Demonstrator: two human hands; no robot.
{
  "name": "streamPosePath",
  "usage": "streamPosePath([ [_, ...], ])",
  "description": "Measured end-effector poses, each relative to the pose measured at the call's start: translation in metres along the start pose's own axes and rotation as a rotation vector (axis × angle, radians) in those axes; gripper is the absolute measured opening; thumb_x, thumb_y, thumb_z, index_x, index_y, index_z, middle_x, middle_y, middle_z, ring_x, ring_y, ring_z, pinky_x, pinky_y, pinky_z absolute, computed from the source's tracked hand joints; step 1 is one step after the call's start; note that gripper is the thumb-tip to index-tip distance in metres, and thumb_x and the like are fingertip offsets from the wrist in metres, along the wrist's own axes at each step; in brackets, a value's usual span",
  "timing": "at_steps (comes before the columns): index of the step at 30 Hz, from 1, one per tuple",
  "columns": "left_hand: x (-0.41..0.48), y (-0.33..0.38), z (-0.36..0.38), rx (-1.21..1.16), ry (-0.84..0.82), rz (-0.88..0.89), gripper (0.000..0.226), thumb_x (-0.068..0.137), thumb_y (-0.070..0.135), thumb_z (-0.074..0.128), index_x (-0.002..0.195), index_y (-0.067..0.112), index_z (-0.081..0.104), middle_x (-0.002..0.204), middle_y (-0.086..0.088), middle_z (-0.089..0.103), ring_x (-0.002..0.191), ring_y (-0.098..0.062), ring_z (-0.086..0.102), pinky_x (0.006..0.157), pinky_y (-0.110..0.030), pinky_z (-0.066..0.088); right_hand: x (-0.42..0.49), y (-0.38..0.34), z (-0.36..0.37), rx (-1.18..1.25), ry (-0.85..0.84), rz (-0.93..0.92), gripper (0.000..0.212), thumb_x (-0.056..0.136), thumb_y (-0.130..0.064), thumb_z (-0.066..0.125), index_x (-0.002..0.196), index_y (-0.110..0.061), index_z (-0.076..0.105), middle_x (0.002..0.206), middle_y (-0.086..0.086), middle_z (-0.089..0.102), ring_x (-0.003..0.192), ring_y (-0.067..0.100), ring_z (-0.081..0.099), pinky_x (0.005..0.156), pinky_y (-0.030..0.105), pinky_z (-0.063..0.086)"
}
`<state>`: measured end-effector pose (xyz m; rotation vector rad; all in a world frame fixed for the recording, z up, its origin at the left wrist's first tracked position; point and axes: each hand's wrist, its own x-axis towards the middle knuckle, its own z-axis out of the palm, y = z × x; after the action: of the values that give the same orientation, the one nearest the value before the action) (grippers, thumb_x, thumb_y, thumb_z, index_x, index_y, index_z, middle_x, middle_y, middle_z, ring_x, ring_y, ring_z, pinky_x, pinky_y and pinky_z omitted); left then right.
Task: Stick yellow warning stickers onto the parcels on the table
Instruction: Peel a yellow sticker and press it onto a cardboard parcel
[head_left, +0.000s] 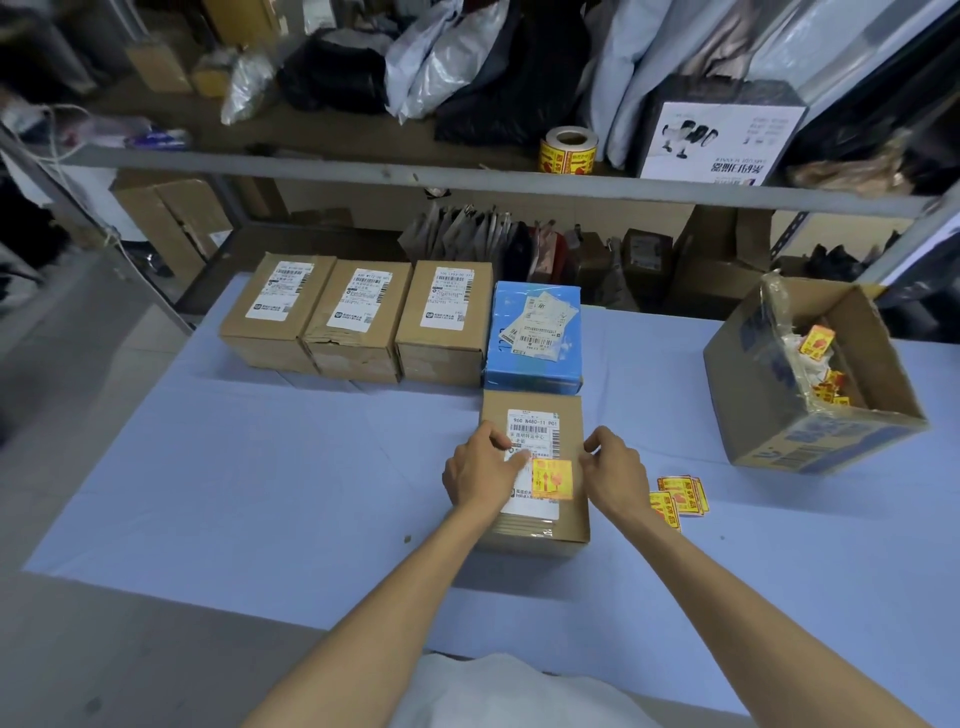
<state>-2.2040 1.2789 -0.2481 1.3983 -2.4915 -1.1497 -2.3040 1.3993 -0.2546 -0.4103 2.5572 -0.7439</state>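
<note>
The near box (535, 467) is brown with a white label (532, 431) and a yellow sticker (551, 479) with red marks. The far boxes (353, 317) are brown, and one box (535, 332) is blue. The table cloth (260, 467) is pale blue.

Work table (218, 493) covered with pale blue cloth, wrinkle lines across the far part. Grey floor (67, 353) visible at left. Behind the table: metal shelving, grey horizontal rail (322, 169) running full width, slanted upright (57, 200) at left. Upper shelf crowded with grey and black plastic bags (447, 57). Lower shelf holds brown cartons (171, 218) and a row of upright packets (467, 234). Lighting dim and even, bluish cast, upper corners dark
</note>
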Motion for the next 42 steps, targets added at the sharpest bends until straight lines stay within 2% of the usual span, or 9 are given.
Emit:
streamPosePath([
  [6,0.009,0.009,-0.019,-0.462,-0.184,0.065,0.013,0.096,0.011,0.042,0.106,0.018,0.039,0.113,-0.007,0.053,0.088,-0.011,0.056,0.059,-0.015,0.045,-0.005,-0.02,-0.017,0.074,0.16,-0.18,0.024,0.092,-0.018,0.053,0.116,-0.014,0.054,0.106,0.002,0.066,0.092,0.02,0.062,0.08,0.04,0.053],
  [10,0.021,0.025,-0.026,-0.463,-0.223,0.162,0.02,0.096,0.0,0.033,0.111,0.013,0.037,0.117,-0.01,0.043,0.103,-0.02,0.051,0.079,-0.019,0.045,-0.017,-0.06,-0.021,0.226,0.132,-0.446,0.021,0.089,-0.01,0.06,0.109,-0.014,0.058,0.091,-0.004,0.064,0.079,0.01,0.061,0.073,0.027,0.053],
  [16,0.018,0.037,-0.03,-0.699,-0.237,0.227,0.027,0.104,0.014,0.033,0.117,0.007,0.056,0.11,-0.005,0.064,0.101,-0.013,0.063,0.079,-0.014,0.052,-0.017,-0.078,-0.018,0.298,0.123,-0.531,0.018,0.085,-0.002,0.063,0.097,-0.014,0.066,0.084,-0.007,0.068,0.078,0.002,0.063,0.071,0.019,0.054],
  [21,0.024,0.043,-0.036,-1.055,-0.42,-0.016,0.033,0.104,0.018,0.033,0.105,0.014,0.065,0.108,-0.007,0.067,0.106,-0.019,0.06,0.088,-0.027,0.044,-0.009,-0.077,-0.027,0.244,0.169,-0.664,0.024,0.086,-0.01,0.068,0.11,-0.013,0.068,0.098,-0.001,0.064,0.088,0.011,0.063,0.081,0.026,0.054],
  [25,0.028,0.053,-0.046,-1.36,-0.581,-0.2,0.035,0.103,0.019,0.035,0.119,0.005,0.062,0.099,-0.002,0.069,0.083,-0.008,0.059,0.073,-0.019,0.041,-0.004,-0.078,-0.031,0.13,0.172,-0.738,0.022,0.081,-0.005,0.072,0.102,-0.012,0.07,0.096,-0.001,0.06,0.082,0.013,0.063,0.077,0.023,0.055],
  [28,0.031,0.061,-0.051,-1.338,-0.611,-0.152,0.03,0.101,0.013,0.037,0.105,0.002,0.065,0.093,-0.004,0.065,0.076,-0.008,0.054,0.072,-0.02,0.041,-0.001,-0.076,-0.033,0.077,0.274,-0.794,0.016,0.084,-0.005,0.069,0.099,-0.011,0.071,0.085,0.001,0.063,0.073,0.014,0.063,0.067,0.028,0.055],
  [32,0.038,0.062,-0.052,-0.948,-0.419,0.109,0.022,0.098,0.009,0.049,0.112,0.001,0.063,0.098,-0.006,0.068,0.086,-0.01,0.066,0.079,-0.019,0.054,0.008,-0.074,-0.043,0.13,0.275,-0.729,0.015,0.085,-0.005,0.068,0.097,-0.011,0.074,0.079,0.004,0.069,0.07,0.017,0.064,0.065,0.038,0.056],
  [36,0.041,0.063,-0.057,-0.9,-0.281,0.19,0.004,0.086,0.002,0.067,0.087,0.001,0.064,0.083,-0.015,0.068,0.072,-0.019,0.069,0.073,-0.027,0.059,0.011,-0.075,-0.055,0.201,0.177,-0.65,0.006,0.085,-0.009,0.07,0.09,-0.011,0.067,0.072,-0.001,0.069,0.065,0.01,0.065,0.064,0.032,0.056],
  [42,0.038,0.076,-0.063,-0.907,-0.335,0.189,0.008,0.086,0.002,0.067,0.092,-0.002,0.065,0.072,-0.007,0.071,0.064,-0.009,0.07,0.063,-0.017,0.056,0.015,-0.079,-0.072,0.309,0.179,-0.59,0.008,0.079,-0.009,0.076,0.079,-0.006,0.07,0.069,0.003,0.07,0.061,0.011,0.067,0.06,0.024,0.057],
])
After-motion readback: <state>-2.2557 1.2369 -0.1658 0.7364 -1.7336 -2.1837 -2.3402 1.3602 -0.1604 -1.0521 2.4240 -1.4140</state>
